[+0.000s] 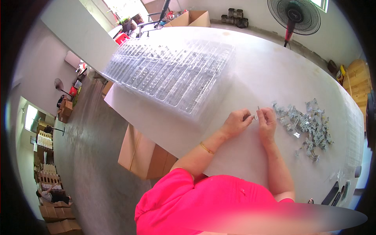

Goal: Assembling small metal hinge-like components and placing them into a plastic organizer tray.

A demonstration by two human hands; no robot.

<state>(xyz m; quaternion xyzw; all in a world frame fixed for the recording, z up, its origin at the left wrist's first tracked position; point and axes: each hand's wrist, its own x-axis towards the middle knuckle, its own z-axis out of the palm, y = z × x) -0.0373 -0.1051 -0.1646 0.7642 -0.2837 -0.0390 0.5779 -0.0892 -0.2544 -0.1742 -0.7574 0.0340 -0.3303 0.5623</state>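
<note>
My left hand [236,123] and my right hand [267,122] are close together above the white table, both with fingers pinched. A small metal part [256,116] shows between them at the fingertips, and a thin end stands up past my right fingers. What sits inside the left pinch is mostly hidden. Just right of my right hand lies a loose pile of small silvery metal brackets [309,124]. Ahead and to the left stands a stack of clear plastic trays [164,74], whose long narrow slots hold rows of metal pieces.
The white table [250,74] curves round me. Along its right edge are more clear trays [354,137] and a dark flat object [331,193]. A cardboard box [143,154] is below the table on the left. A standing fan [294,16] is beyond the far edge. Another person [55,194] is far left.
</note>
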